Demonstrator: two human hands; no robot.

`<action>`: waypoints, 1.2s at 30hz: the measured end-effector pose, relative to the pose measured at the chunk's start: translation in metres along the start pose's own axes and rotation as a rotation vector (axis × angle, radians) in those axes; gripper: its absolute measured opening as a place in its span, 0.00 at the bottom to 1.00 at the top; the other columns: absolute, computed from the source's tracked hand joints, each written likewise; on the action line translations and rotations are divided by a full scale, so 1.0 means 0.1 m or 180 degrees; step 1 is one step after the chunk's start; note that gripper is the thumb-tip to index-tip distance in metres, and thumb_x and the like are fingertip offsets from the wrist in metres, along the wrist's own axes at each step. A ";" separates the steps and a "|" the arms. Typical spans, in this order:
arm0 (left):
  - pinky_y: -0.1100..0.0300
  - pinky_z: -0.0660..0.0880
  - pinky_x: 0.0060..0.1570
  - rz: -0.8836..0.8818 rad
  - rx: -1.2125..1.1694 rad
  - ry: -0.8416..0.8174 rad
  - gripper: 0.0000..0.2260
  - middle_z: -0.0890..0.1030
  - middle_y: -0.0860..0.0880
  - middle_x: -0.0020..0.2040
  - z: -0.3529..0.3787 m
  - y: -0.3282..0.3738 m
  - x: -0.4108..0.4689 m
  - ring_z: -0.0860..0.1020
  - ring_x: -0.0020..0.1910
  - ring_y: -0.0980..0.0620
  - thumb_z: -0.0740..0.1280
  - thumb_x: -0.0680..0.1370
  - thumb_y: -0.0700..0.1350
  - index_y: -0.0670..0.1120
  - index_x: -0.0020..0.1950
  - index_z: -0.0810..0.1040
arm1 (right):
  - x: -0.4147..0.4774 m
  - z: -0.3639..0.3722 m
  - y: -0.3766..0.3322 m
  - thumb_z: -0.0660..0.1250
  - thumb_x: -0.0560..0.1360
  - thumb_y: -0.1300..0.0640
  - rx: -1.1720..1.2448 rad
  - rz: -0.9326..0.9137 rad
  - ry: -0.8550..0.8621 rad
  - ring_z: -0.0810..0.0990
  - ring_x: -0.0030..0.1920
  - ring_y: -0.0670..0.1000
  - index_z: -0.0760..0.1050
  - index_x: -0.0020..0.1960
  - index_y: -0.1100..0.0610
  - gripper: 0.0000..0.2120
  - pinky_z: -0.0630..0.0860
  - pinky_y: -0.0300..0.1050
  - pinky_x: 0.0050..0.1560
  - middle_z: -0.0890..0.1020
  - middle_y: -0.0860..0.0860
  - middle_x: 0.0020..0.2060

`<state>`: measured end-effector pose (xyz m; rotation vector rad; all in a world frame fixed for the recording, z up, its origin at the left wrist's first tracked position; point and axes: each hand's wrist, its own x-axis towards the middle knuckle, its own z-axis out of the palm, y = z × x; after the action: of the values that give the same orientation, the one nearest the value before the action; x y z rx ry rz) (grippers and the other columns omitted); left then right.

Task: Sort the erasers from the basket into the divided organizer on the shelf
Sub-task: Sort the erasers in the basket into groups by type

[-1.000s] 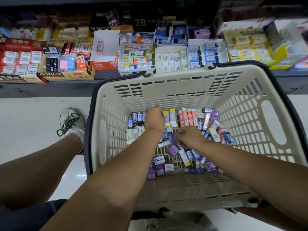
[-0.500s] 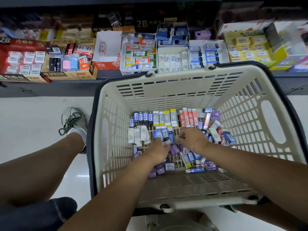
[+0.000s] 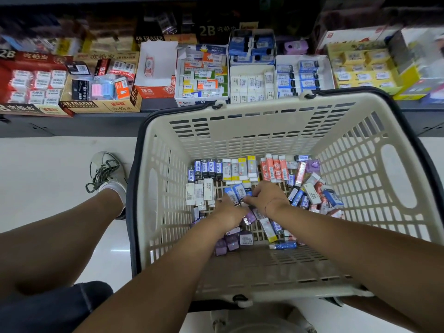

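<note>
The cardboard box (image 3: 79, 104) at 10 o'clock reads "4B ERASER", and the black header (image 3: 207, 31) at 12 o'clock reads "2B". Just below the header stands the divided organizer (image 3: 228, 87). In the basket (image 3: 240, 131) the erasers (image 3: 240, 167) lie in rows at 12 o'clock and heaped at 3. The left hand (image 3: 228, 212), up at that row a second ago, now meets the right hand (image 3: 269, 198) on blue-and-white erasers (image 3: 237, 192). The fingers curl down, but I cannot tell whether they clamp. The barcode print is blurred.
</note>
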<state>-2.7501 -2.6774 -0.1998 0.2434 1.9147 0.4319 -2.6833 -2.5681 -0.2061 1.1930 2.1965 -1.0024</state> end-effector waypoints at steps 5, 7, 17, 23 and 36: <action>0.60 0.71 0.47 0.0105 -0.0367 -0.0067 0.30 0.71 0.42 0.67 -0.04 -0.03 0.03 0.76 0.56 0.48 0.66 0.76 0.52 0.47 0.75 0.59 | -0.05 0.07 0.05 0.66 0.76 0.48 -0.0207 -0.0286 0.0008 0.75 0.41 0.52 0.71 0.42 0.55 0.11 0.69 0.42 0.40 0.76 0.51 0.39; 0.58 0.71 0.52 0.0123 -0.0452 -0.0047 0.30 0.73 0.44 0.66 -0.04 -0.03 0.01 0.75 0.57 0.48 0.66 0.77 0.50 0.46 0.75 0.59 | -0.05 0.08 0.02 0.64 0.78 0.48 -0.0394 -0.0384 0.0025 0.75 0.41 0.52 0.72 0.41 0.55 0.13 0.69 0.42 0.40 0.77 0.53 0.41; 0.77 0.65 0.23 0.0353 -0.0587 0.0047 0.19 0.65 0.56 0.37 -0.11 0.08 -0.19 0.63 0.33 0.62 0.63 0.80 0.42 0.43 0.70 0.65 | -0.03 0.11 -0.03 0.67 0.75 0.47 0.0104 0.0002 0.0259 0.76 0.42 0.51 0.72 0.45 0.55 0.12 0.69 0.42 0.40 0.77 0.51 0.39; 0.64 0.63 0.46 0.0268 -0.0512 0.0008 0.25 0.70 0.43 0.67 -0.12 0.11 -0.21 0.70 0.55 0.50 0.62 0.81 0.48 0.40 0.74 0.60 | -0.04 0.13 -0.04 0.67 0.75 0.58 0.0227 -0.0191 0.0290 0.80 0.46 0.51 0.78 0.45 0.54 0.02 0.77 0.44 0.45 0.82 0.51 0.45; 0.59 0.71 0.41 0.0502 0.0131 0.0278 0.14 0.77 0.40 0.59 -0.13 0.04 -0.22 0.78 0.50 0.45 0.64 0.79 0.46 0.39 0.61 0.73 | -0.25 -0.21 0.31 0.69 0.74 0.58 -0.0074 -0.0432 0.0050 0.76 0.46 0.49 0.75 0.44 0.52 0.03 0.73 0.41 0.47 0.73 0.44 0.40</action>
<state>-2.7538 -2.6846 -0.1751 0.4107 1.9990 0.5156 -2.6453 -2.5535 -0.1879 1.0566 2.3210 -1.0212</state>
